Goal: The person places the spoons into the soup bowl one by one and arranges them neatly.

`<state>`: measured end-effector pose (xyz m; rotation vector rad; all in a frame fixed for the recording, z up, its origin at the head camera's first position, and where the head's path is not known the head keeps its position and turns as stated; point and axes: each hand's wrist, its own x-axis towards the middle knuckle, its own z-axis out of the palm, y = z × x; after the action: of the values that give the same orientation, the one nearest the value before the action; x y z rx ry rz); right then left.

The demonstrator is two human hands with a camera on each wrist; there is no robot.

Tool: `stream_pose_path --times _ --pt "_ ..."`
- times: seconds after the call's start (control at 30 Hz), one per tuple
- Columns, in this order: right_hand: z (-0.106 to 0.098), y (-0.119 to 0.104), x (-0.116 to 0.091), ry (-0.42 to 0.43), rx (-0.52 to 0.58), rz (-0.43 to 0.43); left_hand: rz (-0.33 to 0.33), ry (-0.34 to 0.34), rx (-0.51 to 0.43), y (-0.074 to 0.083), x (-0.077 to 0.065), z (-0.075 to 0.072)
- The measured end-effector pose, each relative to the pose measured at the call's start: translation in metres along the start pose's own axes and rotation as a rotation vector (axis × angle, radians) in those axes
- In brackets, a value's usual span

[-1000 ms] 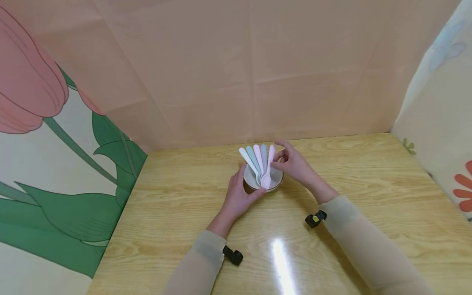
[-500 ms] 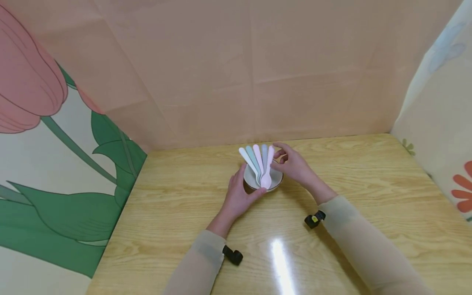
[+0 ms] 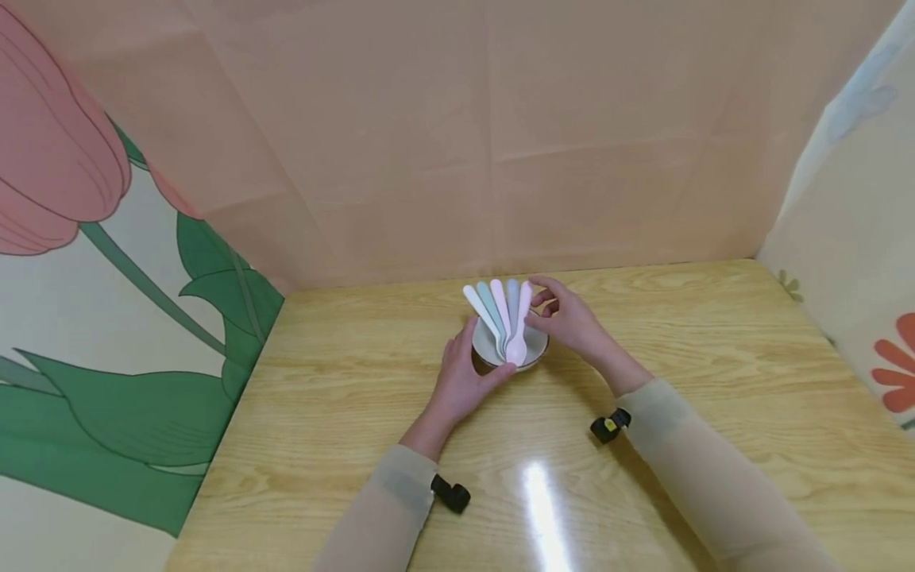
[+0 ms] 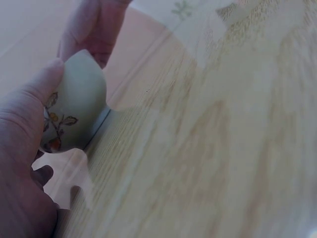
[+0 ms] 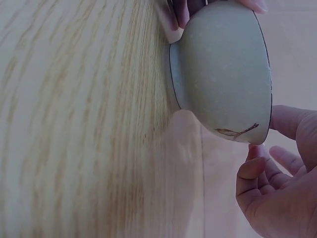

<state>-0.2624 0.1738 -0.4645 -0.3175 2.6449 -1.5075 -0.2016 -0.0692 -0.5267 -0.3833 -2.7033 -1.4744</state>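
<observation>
A small white bowl (image 3: 534,343) with a dark rim stands on the table; flowers decorate its outer wall in the left wrist view. Several spoons fan out in it, handles up and away: white, green, pink and grey, with a pale pink spoon (image 3: 516,347) rightmost and in front. My left hand (image 3: 461,380) grips the bowl from the left, thumb at the near rim, fingers along the side. At the bowl's right, my right hand (image 3: 568,319) holds the pale pink spoon's handle between thumb and index finger. The spoons are hidden behind the bowl wall in both wrist views.
The wooden table (image 3: 343,365) reaches back to a plain pinkish cloth backdrop (image 3: 400,143). Printed panels with a tulip (image 3: 57,127) at the left and a red flower (image 3: 897,361) at the right flank it. Black wrist cameras sit by both cuffs.
The pale pink spoon's handle has tipped slightly left, toward the grey one, along with my right fingertips. My left hand and the bowl have stayed in place.
</observation>
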Motion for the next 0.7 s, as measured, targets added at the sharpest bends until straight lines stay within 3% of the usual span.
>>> stream_pose_path --times 0.7 --pt "-0.001 0.002 -0.024 0.040 -0.055 -0.059 -0.008 -0.011 -0.008 0.003 -0.008 0.002"
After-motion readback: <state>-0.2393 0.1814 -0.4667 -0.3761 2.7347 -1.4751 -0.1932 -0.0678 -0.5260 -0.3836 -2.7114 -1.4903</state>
